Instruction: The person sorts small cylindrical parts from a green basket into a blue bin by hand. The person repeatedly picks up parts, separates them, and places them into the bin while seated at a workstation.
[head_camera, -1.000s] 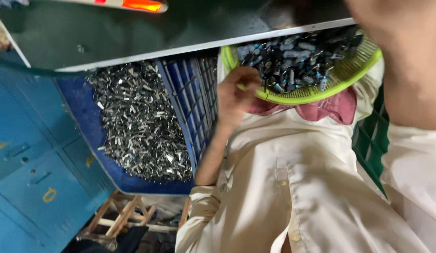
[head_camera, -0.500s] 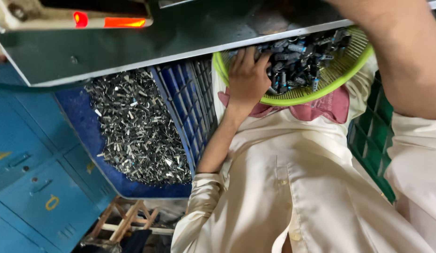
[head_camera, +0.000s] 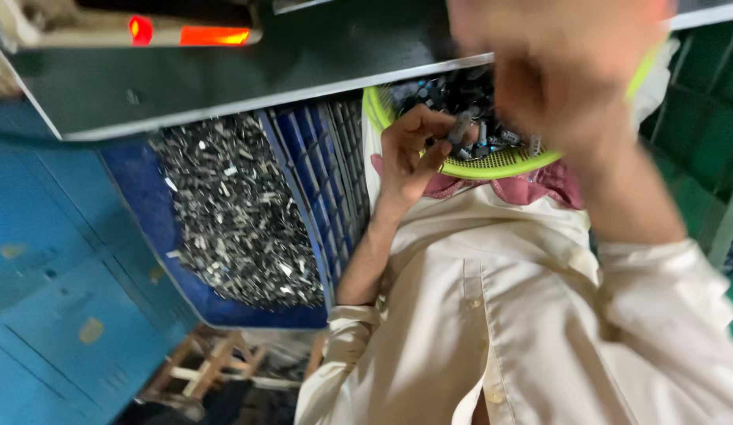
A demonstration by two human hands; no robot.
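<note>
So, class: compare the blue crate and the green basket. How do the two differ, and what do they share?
The blue crate is large, angular and slatted; the green basket is small, round and finely meshed. The blue crate sits low beside the person, untouched; the green basket rests at the lap, with the left hand gripping its rim. Both hold heaps of small metal parts.

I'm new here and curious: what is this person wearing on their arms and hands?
Both hands are bare, no gloves. The left hand shows a forearm bare to a cream sleeve rolled near the elbow. The right hand, blurred, has a matching rolled cream sleeve.
</note>
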